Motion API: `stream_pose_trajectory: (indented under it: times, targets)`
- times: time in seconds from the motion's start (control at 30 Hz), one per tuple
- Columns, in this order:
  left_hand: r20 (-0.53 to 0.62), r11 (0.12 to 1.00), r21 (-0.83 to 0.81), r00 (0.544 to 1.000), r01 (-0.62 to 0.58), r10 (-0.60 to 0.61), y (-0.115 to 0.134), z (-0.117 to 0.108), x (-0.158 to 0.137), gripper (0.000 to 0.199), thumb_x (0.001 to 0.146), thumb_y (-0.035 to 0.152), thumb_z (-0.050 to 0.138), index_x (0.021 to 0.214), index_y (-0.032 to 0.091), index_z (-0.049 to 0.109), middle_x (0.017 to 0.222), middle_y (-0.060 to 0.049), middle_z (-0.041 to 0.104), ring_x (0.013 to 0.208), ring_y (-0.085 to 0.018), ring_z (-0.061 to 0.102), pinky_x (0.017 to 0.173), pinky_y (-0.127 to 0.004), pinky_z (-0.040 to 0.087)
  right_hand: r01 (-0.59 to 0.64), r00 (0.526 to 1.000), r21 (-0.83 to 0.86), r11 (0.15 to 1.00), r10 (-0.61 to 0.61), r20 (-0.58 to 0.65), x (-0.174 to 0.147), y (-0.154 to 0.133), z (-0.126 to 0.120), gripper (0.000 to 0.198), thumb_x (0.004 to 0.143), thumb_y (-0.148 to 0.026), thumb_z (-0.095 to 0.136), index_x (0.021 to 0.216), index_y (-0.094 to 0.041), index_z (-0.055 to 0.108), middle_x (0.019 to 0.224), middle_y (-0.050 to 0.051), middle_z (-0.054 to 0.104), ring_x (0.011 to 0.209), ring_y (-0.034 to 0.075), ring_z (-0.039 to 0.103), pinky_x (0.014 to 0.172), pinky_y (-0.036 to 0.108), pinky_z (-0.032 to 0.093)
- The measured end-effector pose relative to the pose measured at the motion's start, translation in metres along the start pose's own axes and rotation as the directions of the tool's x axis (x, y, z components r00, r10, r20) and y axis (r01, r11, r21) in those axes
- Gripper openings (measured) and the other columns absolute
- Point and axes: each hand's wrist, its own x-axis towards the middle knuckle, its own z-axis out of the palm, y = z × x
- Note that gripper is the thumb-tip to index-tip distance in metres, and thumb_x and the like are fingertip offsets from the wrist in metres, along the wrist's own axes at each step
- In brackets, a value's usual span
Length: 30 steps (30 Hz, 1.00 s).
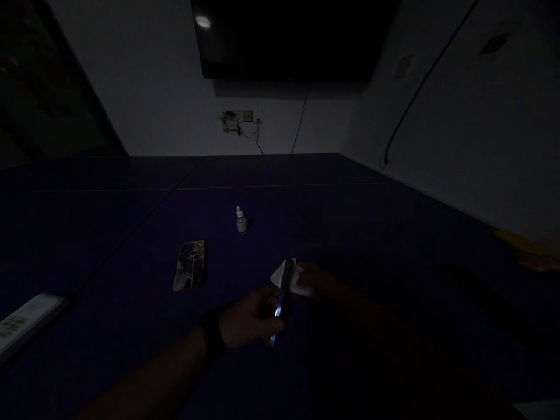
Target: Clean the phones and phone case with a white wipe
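Held edge-on in my left hand (pixel 251 319) is a phone (pixel 280 300), its lit-looking rim facing me. My left thumb and fingers close around its lower part, and a dark band circles that wrist. On the phone's right side, my right hand (pixel 315 281) presses a white cloth or tissue (pixel 301 282) against it; a corner of the white piece shows past the phone's left edge. Dim light blurs the right fingers. To the left lies a patterned phone case (pixel 190 266), and beyond stands a small dropper bottle (pixel 241 221).
The dark blue surface (pixel 350 221) stretches to the wall. A white box-like object (pixel 28 324) lies at the left edge, a yellow thing (pixel 527 249) at the far right. A dark screen (pixel 293 41) hangs above sockets (pixel 242 116) with trailing cables.
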Motion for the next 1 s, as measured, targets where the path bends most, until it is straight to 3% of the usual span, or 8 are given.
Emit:
stream_pose_trajectory:
  times: [0.13,0.23,0.4,0.47,0.53,0.73,0.87,1.0]
  targets:
    - [-0.001,1.0,-0.011,1.0,0.013,-0.013,0.001,0.001,0.0,0.078,0.066,0.07,0.081,0.114,0.014,0.056,0.087,-0.001,0.056,0.069,-0.011,0.053,0.06,-0.024,0.048,0.16,0.972,-0.174,0.972,-0.186,-0.145,-0.008,-0.009,-0.001,0.033,0.08,-0.033,0.052,0.099,-0.016,0.073,0.085,0.005,0.074,0.073,0.019,0.066,0.065,0.028,0.051]
    - [-0.007,1.0,0.002,1.0,0.007,-0.007,0.003,0.002,-0.001,0.077,0.066,0.075,0.077,0.11,0.014,0.056,0.086,-0.001,0.055,0.068,-0.011,0.052,0.058,-0.023,0.046,0.31,0.911,-0.431,0.847,-0.394,-0.119,-0.019,-0.019,0.004,0.048,0.081,-0.022,0.046,0.124,-0.021,0.067,0.12,0.006,0.072,0.105,0.024,0.068,0.089,0.038,0.055]
    - [-0.027,0.999,0.038,1.0,-0.011,0.012,0.001,0.0,0.0,0.079,0.065,0.07,0.081,0.115,0.015,0.054,0.09,-0.002,0.056,0.074,-0.014,0.054,0.065,-0.027,0.049,0.565,0.707,-0.755,0.332,-0.667,0.236,-0.034,-0.025,0.012,0.073,0.079,-0.01,0.044,0.151,-0.024,0.041,0.15,0.01,0.051,0.136,0.025,0.05,0.11,0.047,0.043]
    - [-0.029,0.999,0.049,0.999,-0.02,0.021,-0.002,-0.001,0.0,0.078,0.067,0.071,0.079,0.115,0.015,0.054,0.089,-0.002,0.056,0.074,-0.014,0.056,0.065,-0.028,0.05,0.626,0.633,-0.768,0.134,-0.663,0.4,-0.036,-0.026,0.011,0.072,0.08,-0.008,0.043,0.151,-0.022,0.041,0.15,0.012,0.05,0.136,0.025,0.05,0.108,0.047,0.045]
    - [-0.031,0.998,0.066,0.999,-0.019,0.021,-0.003,-0.002,0.001,0.076,0.07,0.073,0.075,0.113,0.014,0.054,0.087,-0.002,0.055,0.072,-0.014,0.057,0.064,-0.028,0.051,0.665,0.596,-0.747,0.02,-0.618,0.513,-0.036,-0.027,0.009,0.068,0.081,-0.007,0.043,0.148,-0.02,0.044,0.146,0.013,0.055,0.132,0.024,0.053,0.105,0.045,0.047]
    - [-0.04,0.998,0.06,0.999,-0.019,0.022,-0.002,-0.001,0.001,0.077,0.07,0.078,0.071,0.11,0.014,0.055,0.085,-0.002,0.057,0.067,-0.013,0.057,0.058,-0.024,0.051,0.715,0.558,-0.698,0.039,-0.634,0.536,-0.032,-0.022,0.008,0.061,0.084,-0.009,0.042,0.145,-0.017,0.045,0.141,0.015,0.057,0.132,0.023,0.053,0.104,0.045,0.045]
    - [-0.065,0.997,-0.071,0.997,0.04,-0.045,-0.01,-0.004,0.006,0.078,0.082,0.086,0.045,0.107,0.013,0.057,0.079,-0.005,0.06,0.071,-0.02,0.061,0.061,-0.034,0.057,0.732,0.555,-0.678,0.073,-0.641,0.53,-0.03,-0.018,0.008,0.059,0.085,-0.011,0.041,0.144,-0.02,0.044,0.138,0.014,0.059,0.128,0.023,0.055,0.103,0.045,0.045]
    - [-0.104,0.976,-0.189,0.987,0.104,-0.125,-0.013,-0.005,0.009,0.088,0.079,0.093,0.033,0.098,0.011,0.06,0.075,-0.007,0.062,0.067,-0.02,0.062,0.06,-0.039,0.059,0.786,0.526,-0.61,0.104,-0.632,0.57,-0.03,-0.017,0.01,0.058,0.086,-0.013,0.041,0.144,-0.019,0.044,0.136,0.015,0.061,0.123,0.023,0.057,0.099,0.044,0.047]
